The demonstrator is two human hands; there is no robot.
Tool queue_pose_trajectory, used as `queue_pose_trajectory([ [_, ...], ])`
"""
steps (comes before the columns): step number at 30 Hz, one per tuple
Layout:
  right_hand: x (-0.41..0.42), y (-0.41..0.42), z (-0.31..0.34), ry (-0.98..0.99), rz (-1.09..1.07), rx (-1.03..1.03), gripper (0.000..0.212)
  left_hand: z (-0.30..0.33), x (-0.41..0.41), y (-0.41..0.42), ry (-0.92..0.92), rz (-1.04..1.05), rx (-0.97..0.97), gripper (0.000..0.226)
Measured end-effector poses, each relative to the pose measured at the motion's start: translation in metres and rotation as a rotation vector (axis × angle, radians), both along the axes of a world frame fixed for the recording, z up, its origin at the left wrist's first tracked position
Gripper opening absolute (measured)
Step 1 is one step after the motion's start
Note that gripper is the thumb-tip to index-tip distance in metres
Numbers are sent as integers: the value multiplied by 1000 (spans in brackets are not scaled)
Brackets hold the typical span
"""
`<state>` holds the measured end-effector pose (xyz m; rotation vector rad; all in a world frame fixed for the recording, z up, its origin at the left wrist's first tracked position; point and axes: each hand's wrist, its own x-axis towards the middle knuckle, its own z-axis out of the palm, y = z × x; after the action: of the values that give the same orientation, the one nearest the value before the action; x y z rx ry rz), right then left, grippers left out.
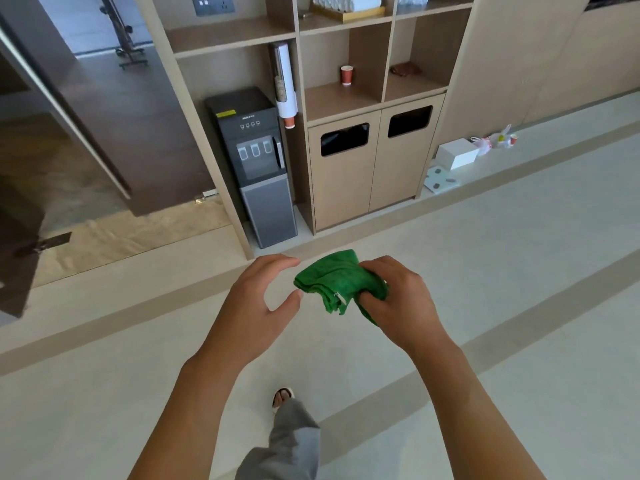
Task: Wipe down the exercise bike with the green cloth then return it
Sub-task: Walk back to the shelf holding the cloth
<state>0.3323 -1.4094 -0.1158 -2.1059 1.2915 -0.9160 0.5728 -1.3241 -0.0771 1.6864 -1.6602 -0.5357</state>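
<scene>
A folded green cloth (334,282) is bunched in my right hand (398,299), held in front of me above the floor. My left hand (258,299) hovers just left of the cloth, fingers apart and curved, holding nothing. Its thumb tip nearly touches the cloth's left edge. No exercise bike shows close by; only a black equipment stand (128,46) stands far off through the doorway at the top left.
Ahead is a wooden shelf unit (381,57) with a dark water dispenser (258,168), a cup holder (285,88), a red paper cup (346,75) and two bin doors (374,168). A white box (457,153) and bags lie right. My foot (282,398) steps forward.
</scene>
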Motion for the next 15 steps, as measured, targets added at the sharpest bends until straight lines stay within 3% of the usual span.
queue_pose_trajectory([
  [15, 176, -178, 37, 77, 3, -56, 28, 15, 162, -189, 109, -66, -51, 43],
])
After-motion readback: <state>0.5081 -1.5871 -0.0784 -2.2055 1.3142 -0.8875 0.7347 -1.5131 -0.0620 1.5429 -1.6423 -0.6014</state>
